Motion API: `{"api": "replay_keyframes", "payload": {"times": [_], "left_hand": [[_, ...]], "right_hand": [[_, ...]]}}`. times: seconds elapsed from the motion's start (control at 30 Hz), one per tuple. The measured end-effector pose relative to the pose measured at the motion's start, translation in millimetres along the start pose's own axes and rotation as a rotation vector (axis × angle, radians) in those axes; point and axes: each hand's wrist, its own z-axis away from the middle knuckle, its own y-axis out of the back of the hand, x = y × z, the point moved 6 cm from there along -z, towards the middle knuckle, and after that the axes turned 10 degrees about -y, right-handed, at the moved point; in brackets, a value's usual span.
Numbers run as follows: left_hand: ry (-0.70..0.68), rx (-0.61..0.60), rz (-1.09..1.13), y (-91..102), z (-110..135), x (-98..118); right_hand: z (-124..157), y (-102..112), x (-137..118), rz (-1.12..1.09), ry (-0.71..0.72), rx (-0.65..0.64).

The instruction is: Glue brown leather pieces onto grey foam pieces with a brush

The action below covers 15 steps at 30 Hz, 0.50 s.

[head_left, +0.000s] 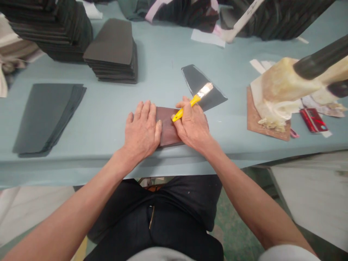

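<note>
A dark brown leather piece (168, 125) lies at the near edge of the pale blue table (108, 119). My left hand (143, 128) lies flat on its left part, fingers stretched out and together. My right hand (191, 125) presses on its right part while gripping a yellow-handled brush (194, 100), whose bristles point away over a grey, shiny cut piece (202, 85) just beyond.
A fanned pile of dark pieces (47, 116) lies at the left, a tall stack (114, 50) behind, bigger stacks (51, 27) at the back left. At the right stand a glue-crusted pot (282, 90) on a brown board (255, 119) and a red object (314, 119).
</note>
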Motion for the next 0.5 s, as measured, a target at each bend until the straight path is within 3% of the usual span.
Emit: {"api": "replay_keyframes", "payload": {"times": [0.27, 0.5], "left_hand": [[-0.026, 0.06, 0.006, -3.4, 2, -1], [-0.027, 0.071, 0.016, -2.1, 3, 1]], "right_hand": [[30, 3, 3, -0.024, -0.132, 0.098], [51, 3, 1, 0.035, -0.114, 0.167]]}}
